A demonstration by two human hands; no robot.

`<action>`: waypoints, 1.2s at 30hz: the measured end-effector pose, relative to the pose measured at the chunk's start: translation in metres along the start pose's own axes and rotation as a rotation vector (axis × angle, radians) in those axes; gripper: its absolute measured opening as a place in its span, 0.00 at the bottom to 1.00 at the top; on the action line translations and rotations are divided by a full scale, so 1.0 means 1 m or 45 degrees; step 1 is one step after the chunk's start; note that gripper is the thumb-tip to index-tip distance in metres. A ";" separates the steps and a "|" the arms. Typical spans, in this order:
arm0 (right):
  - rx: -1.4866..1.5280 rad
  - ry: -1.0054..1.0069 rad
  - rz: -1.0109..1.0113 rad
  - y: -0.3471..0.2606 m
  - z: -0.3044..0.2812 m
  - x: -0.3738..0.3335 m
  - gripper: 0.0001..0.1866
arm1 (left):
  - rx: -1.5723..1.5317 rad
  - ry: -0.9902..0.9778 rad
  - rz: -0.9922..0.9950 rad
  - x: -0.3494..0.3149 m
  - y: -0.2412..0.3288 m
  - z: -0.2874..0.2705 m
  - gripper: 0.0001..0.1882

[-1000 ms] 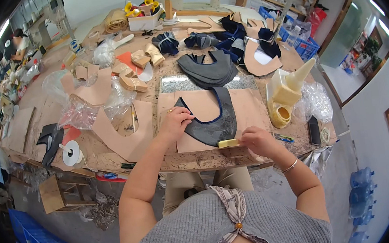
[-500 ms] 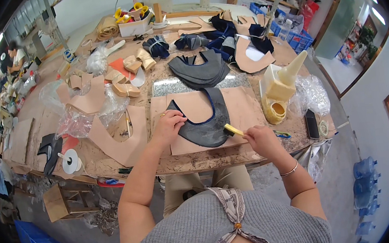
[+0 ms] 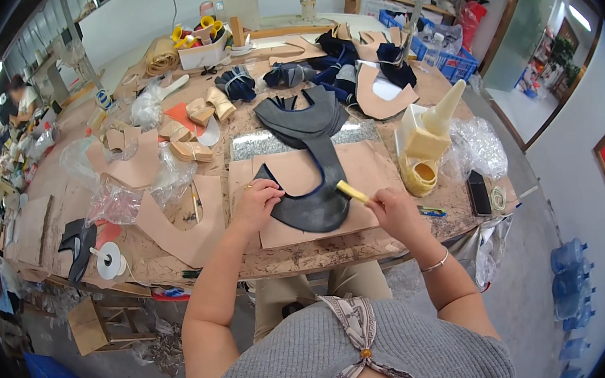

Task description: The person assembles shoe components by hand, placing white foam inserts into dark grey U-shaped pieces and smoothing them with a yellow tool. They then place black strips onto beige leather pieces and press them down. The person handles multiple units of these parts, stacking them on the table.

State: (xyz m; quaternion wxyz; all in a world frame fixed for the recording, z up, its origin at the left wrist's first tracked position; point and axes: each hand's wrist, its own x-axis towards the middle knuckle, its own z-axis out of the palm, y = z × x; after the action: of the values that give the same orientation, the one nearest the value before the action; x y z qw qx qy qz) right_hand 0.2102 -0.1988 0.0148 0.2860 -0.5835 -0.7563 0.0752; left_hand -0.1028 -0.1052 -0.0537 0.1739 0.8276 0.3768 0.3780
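Note:
A dark grey U-shaped shoe upper piece (image 3: 317, 212) with blue inner edging lies on a tan sheet (image 3: 367, 214) before me. My left hand (image 3: 257, 205) has its fingers closed at the piece's left arm, holding it there. In my right hand (image 3: 395, 212) is a brush (image 3: 352, 191) with a yellow handle, its head against the right side of the piece. That piece's far end meets a stack of similar dark grey pieces (image 3: 308, 115). To the right stands a yellowish glue pot (image 3: 420, 177), its round mouth facing me.
A cone-tipped bottle (image 3: 428, 127), clear plastic wrap (image 3: 479, 148) and a black phone (image 3: 478, 193) sit on the right. At left are tan U-shaped pieces (image 3: 188, 229), more plastic and a white spool (image 3: 110, 261). Tied dark bundles (image 3: 236, 84) lie farther back.
My right hand has moved the brush slightly left and farther up the piece's right side. The left hand stays at the left arm of the piece. The whole view has shifted slightly.

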 end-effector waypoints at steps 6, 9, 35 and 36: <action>0.117 0.528 0.126 0.074 -0.016 -0.026 0.04 | -0.100 -0.116 0.211 0.015 -0.023 0.005 0.12; 0.043 0.774 0.249 0.151 -0.041 -0.047 0.04 | -0.104 0.032 0.134 0.016 -0.007 0.004 0.14; -0.362 0.901 0.054 0.146 -0.014 -0.063 0.15 | 0.365 0.114 -0.552 -0.120 0.017 -0.106 0.19; -0.305 0.876 -0.005 0.137 -0.010 -0.052 0.15 | 0.309 0.155 -0.578 -0.113 0.012 -0.107 0.18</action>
State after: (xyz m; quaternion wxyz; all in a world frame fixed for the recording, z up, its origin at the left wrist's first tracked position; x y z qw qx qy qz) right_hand 0.3387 -0.2073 -0.0564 0.4535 -0.6025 -0.6206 -0.2151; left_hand -0.2265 -0.1984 -0.0327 0.1307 0.7124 0.6052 0.3303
